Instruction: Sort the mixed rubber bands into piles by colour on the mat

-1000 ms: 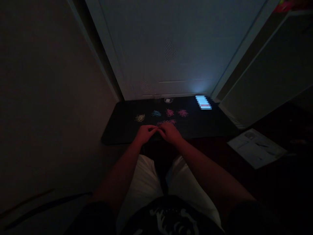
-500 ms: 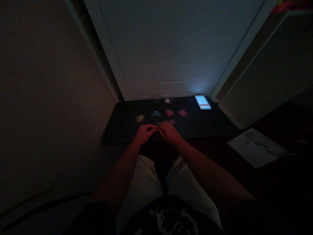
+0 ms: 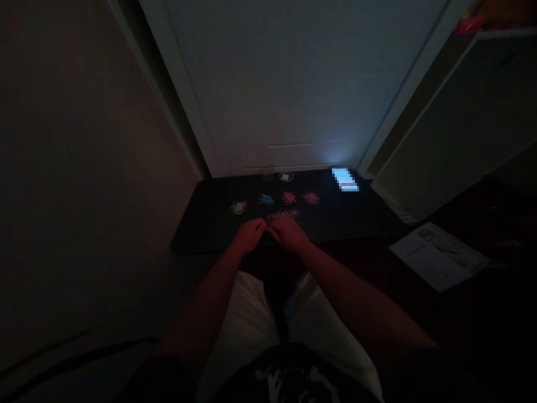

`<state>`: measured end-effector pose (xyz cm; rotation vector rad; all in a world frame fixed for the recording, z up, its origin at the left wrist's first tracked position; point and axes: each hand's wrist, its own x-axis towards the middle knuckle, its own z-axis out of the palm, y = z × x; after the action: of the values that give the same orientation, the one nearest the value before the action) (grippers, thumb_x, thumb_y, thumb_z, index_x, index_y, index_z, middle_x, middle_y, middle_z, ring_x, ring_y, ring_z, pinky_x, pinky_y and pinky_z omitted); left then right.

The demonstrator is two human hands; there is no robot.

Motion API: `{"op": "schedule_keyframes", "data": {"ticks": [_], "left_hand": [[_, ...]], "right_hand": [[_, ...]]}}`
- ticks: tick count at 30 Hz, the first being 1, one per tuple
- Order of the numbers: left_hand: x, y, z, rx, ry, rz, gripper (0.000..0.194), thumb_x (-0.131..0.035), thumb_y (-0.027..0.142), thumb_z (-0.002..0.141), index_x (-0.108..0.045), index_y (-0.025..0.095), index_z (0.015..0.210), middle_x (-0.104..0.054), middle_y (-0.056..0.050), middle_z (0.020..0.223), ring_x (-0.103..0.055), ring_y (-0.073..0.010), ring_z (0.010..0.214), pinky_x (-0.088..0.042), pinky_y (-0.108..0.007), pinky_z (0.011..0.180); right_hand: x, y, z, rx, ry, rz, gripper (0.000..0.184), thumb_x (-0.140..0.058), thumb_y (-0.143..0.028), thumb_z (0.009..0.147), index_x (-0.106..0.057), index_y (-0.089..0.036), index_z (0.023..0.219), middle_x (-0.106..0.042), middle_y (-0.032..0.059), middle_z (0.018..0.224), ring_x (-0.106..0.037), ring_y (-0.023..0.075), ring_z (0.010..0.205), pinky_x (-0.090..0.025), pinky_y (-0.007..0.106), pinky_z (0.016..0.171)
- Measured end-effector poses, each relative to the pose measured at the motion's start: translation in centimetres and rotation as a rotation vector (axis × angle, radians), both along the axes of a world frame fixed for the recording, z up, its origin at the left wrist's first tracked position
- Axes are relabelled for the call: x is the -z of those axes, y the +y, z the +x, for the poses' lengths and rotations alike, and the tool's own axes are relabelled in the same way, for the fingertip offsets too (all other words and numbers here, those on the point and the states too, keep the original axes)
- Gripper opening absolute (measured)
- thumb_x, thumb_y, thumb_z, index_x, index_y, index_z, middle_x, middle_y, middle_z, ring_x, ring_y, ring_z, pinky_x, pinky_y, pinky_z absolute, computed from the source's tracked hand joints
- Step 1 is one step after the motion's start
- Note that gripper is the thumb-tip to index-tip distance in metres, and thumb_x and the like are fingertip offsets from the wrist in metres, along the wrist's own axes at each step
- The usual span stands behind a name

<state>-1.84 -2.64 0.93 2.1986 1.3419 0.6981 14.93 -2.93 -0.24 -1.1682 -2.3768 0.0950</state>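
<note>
Both hands meet at the front edge of a dark low table [image 3: 335, 218]. My left hand [image 3: 250, 234] is closed, thumb against fingers, and anything pinched in it is too small to make out. Beside it my right hand [image 3: 288, 233] is closed too, fingers curled down, its contents hidden. Just beyond the right hand lies a loose heap of thin pink and purple pieces [image 3: 287, 214], partly covered by it. Farther back sit separate small piles: a cream pile [image 3: 238, 207], a blue pile [image 3: 265, 199], a red-pink pile [image 3: 288, 197] and a pink-purple pile [image 3: 311, 198].
A lit phone [image 3: 345, 179] lies at the table's back right. A small round clear dish [image 3: 286, 177] stands by the pale door [image 3: 235, 101] behind the table. On the floor to the right is a flat pale sheet [image 3: 438, 256]. The room is dim.
My fingers have gone from a fingertip-to-fingertip pinch to a tighter curl, with the left hand rolled inward. The view has tilted slightly. The piles look the same.
</note>
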Motion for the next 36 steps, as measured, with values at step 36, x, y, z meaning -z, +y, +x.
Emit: {"op": "schedule_keyframes", "data": {"ticks": [36], "left_hand": [[0.22,0.51,-0.39,-0.034,-0.210,-0.035,0.022,-0.047,0.034,0.079,-0.057,0.016,0.072,-0.060,-0.001,0.071,-0.053,-0.0125,0.069,-0.042,-0.024,0.066]], "right_hand": [[-0.43,-0.61,-0.05,0.031,0.097,0.048,0.011,-0.045,-0.020,0.084,-0.054,-0.019,0.078,-0.054,0.0063,0.084,-0.048,0.0179,0.084,-0.038,0.029,0.074]]}}
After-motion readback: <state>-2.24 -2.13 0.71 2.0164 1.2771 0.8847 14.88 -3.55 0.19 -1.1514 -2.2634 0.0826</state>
